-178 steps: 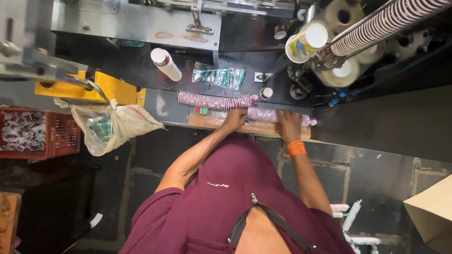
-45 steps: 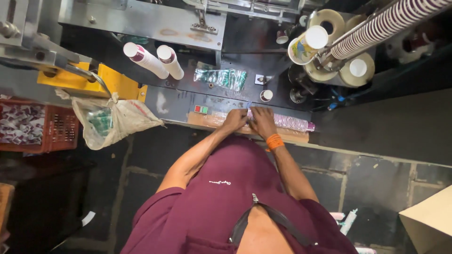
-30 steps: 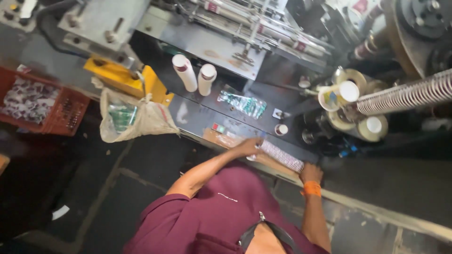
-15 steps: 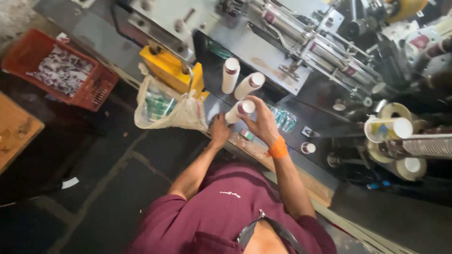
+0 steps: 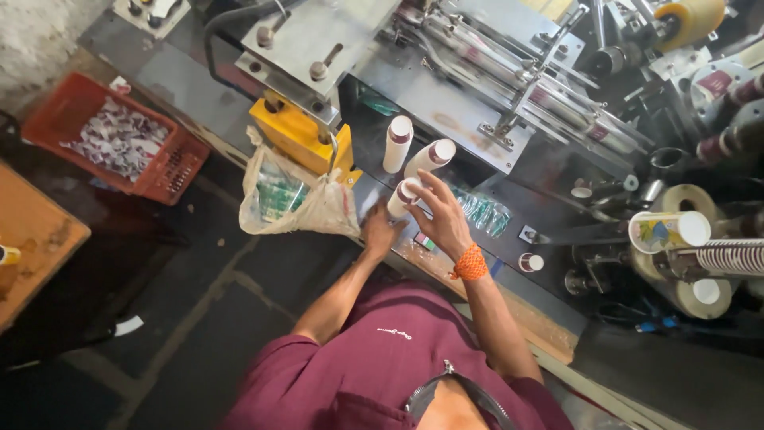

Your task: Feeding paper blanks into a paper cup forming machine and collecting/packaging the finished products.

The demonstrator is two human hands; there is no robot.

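Both my hands hold a white sleeve of stacked paper cups (image 5: 400,196) that lies on the dark machine table (image 5: 509,239). My left hand (image 5: 380,231) grips its near end. My right hand (image 5: 440,213), with an orange band at the wrist, rests over its top end with fingers spread. Two more cup sleeves (image 5: 396,143) (image 5: 430,158) stand just beyond it, leaning side by side.
A clear plastic bag (image 5: 290,203) hangs at a yellow machine part (image 5: 293,135) to the left. A red crate of scraps (image 5: 119,143) sits on the floor. A long horizontal cup stack (image 5: 728,259) and rolls are at the right; single small cups (image 5: 529,262) dot the table.
The flat row of cups seen on the table earlier is gone. My hands have moved left and set a third cup sleeve by the two standing ones. My view has swung left.
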